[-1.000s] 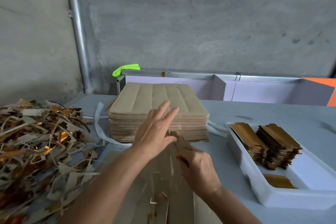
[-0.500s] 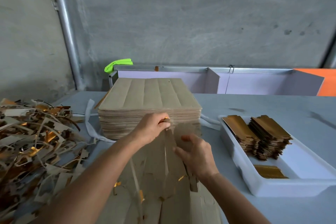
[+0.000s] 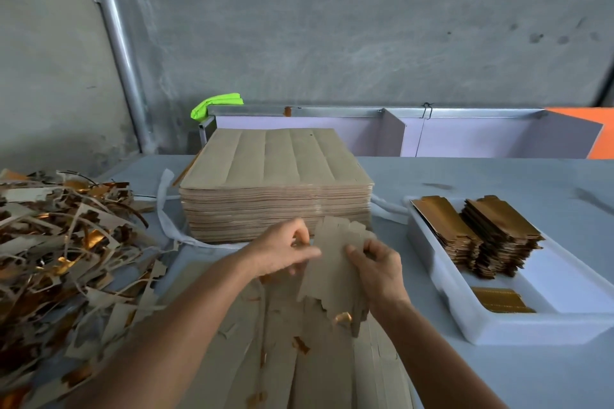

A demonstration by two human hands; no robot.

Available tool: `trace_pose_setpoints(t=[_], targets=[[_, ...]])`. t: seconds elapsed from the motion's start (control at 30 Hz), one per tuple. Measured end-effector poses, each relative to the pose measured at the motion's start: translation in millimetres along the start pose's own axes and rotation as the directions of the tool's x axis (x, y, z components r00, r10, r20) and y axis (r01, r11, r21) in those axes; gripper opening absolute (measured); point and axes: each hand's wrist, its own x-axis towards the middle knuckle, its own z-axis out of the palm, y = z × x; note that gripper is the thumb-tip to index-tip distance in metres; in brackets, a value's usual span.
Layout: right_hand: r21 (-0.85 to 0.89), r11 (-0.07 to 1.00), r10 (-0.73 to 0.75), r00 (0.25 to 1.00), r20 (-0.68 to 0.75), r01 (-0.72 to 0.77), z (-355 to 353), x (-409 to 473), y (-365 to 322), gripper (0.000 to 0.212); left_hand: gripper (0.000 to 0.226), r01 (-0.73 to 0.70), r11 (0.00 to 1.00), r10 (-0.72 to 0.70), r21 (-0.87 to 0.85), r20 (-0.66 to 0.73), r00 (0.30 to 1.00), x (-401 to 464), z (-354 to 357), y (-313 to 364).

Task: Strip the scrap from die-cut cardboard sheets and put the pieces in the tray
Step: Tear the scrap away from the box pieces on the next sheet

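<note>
Gripping cardboard piece [image 3: 332,262], right hand [image 3: 378,271], left hand [image 3: 282,254]

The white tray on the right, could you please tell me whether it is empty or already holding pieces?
Partly filled: the white tray holds two gold stacks and a small gold piece.

This looks like a small packaging or print-finishing workshop, not a home; the walls [image 3: 332,26] are bare grey concrete, with a metal pipe [image 3: 116,43] running down the corner. A plain grey worktable [image 3: 498,183] bears a tall stack of die-cut cardboard sheets [image 3: 275,183], a heap of stripped scrap [image 3: 66,242] with gold foil glints to the left, and a white tray [image 3: 498,329] of gold-faced pieces [image 3: 481,236] stacked in rows to the right; a metal-edged partition [image 3: 448,136] stands behind the table.
</note>
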Motion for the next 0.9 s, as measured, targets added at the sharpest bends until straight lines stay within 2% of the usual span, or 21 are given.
trace_pose_setpoints(t=[0.07,0.13,0.2,0.27,0.37,0.47,0.53,0.6,0.7,0.8,0.83,0.9], targets=[[0.011,1.000,-0.014,0.999,-0.047,0.015,3.3,2.8,-1.4,0.017,0.054,0.039,0.999,-0.041,0.024,0.126,0.991,-5.9,4.9,1.2],[0.015,0.999,-0.032,0.995,-0.096,0.034,4.8,5.7,-2.6,0.017,0.079,0.068,0.994,-0.047,-0.087,0.227,0.973,-9.4,9.6,0.3],[0.009,0.999,-0.037,0.992,-0.125,0.039,5.2,7.9,-3.1,0.018,0.091,0.093,0.987,-0.051,-0.132,0.292,0.955,-12.0,15.2,-2.4],[-0.004,0.999,-0.036,0.991,-0.131,0.035,5.7,8.2,-1.3,0.018,0.089,0.076,0.997,-0.067,-0.015,0.331,0.941,-16.1,21.7,-7.7],[-0.020,1.000,-0.027,0.979,-0.204,0.023,1.6,8.4,2.7,0.019,0.085,0.015,0.964,-0.103,0.265,0.323,0.941,-20.7,30.7,-18.9],[0.005,1.000,-0.013,0.958,-0.285,0.015,-8.8,10.8,5.1,0.016,0.086,0.005,0.938,-0.130,0.346,0.338,0.932,-24.6,35.2,-23.3],[0.022,1.000,-0.006,0.955,-0.296,0.013,-13.9,12.4,6.0,0.011,0.074,-0.063,0.895,-0.111,0.442,0.358,0.927,-26.6,38.0,-22.7],[0.031,0.999,-0.011,0.955,-0.295,0.021,-15.2,12.5,7.0,0.015,0.062,-0.111,0.856,-0.092,0.504,0.362,0.928,-28.0,43.7,-23.7],[0.057,0.998,-0.021,0.954,-0.299,0.040,-13.0,11.5,8.8,0.020,0.051,-0.092,0.909,-0.058,0.406,0.343,0.938,-32.4,53.9,-20.1],[0.094,0.995,-0.006,0.951,-0.310,0.036,-7.6,11.2,9.7,0.021,0.041,-0.132,0.949,0.016,0.287,0.374,0.927,-36.7,63.9,-13.9],[0.101,0.994,0.001,0.950,-0.312,0.032,-5.6,11.0,9.7,0.021,0.043,-0.110,0.969,0.019,0.219,0.379,0.925,-39.5,67.2,-12.0],[0.105,0.994,0.009,0.945,-0.327,0.027,-3.1,10.7,10.7,0.022,0.053,0.021,0.999,-0.039,0.051,0.395,0.918,-47.0,71.1,-7.4]])
